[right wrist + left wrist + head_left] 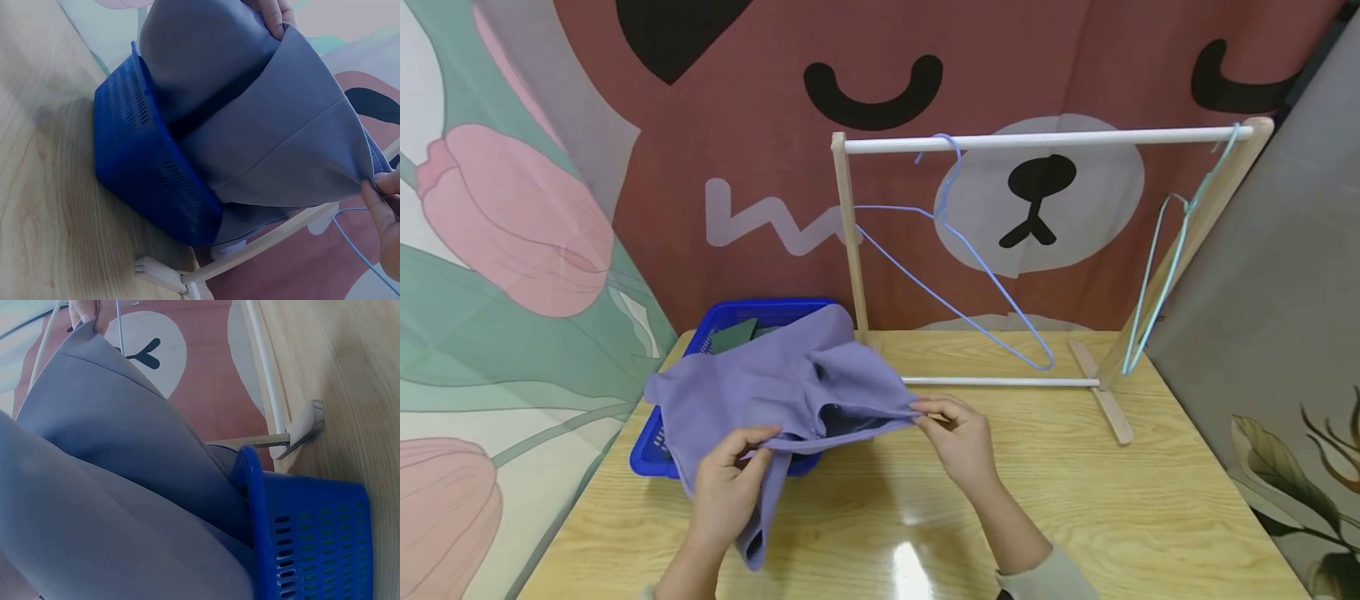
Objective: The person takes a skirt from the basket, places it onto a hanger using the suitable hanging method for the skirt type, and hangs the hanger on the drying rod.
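Note:
A purple garment (775, 375), probably a shirt or trousers, is stretched between both hands over a blue basket (658, 462). My left hand (730, 479) pinches one end of its open edge between thumb and fingers. At the other end of that edge, my right hand (958, 437) pinches the cloth. The opening gapes between them, and a narrow tube of cloth hangs below the left hand. In the right wrist view the garment (275, 144) spreads from the basket (156, 162) up to the fingers. The left wrist view shows much of the cloth (144, 425) close up.
Behind stands a wooden rack with a white top rail (1060, 140). A blue hanger (992, 279) hangs near its left side, and a mint-green hanger (1150, 308) hangs at its right end. Dark green cloth (733, 336) lies in the basket. Everything stands on a wood-grain table (1037, 483).

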### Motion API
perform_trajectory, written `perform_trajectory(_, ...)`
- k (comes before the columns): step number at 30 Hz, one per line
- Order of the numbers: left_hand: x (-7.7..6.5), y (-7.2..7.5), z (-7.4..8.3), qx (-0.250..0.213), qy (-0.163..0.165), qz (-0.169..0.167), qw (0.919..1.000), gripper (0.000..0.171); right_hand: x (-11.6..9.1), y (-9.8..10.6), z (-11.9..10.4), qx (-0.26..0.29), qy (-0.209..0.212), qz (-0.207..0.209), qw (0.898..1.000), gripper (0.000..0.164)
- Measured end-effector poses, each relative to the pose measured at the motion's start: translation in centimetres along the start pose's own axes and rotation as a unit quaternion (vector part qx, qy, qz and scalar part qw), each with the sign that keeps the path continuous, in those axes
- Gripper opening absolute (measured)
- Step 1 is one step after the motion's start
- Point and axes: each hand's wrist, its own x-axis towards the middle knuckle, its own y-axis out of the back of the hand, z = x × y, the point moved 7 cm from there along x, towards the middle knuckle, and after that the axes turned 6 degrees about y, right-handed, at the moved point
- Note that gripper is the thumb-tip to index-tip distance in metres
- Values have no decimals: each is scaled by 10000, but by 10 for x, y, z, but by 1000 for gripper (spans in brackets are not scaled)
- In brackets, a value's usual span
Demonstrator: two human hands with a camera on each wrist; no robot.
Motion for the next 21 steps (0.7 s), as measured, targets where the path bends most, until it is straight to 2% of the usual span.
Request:
perform_trajectory(12, -3, -10, 10, -540, -325, -166, 9979, 27, 2, 15, 4, -81, -617, 185, 9979, 13)
perform_trajectory(21, -6, -21, 22, -720, -814, -350, 9935, 27, 6, 27, 1, -115, -573, 491, 9971, 13)
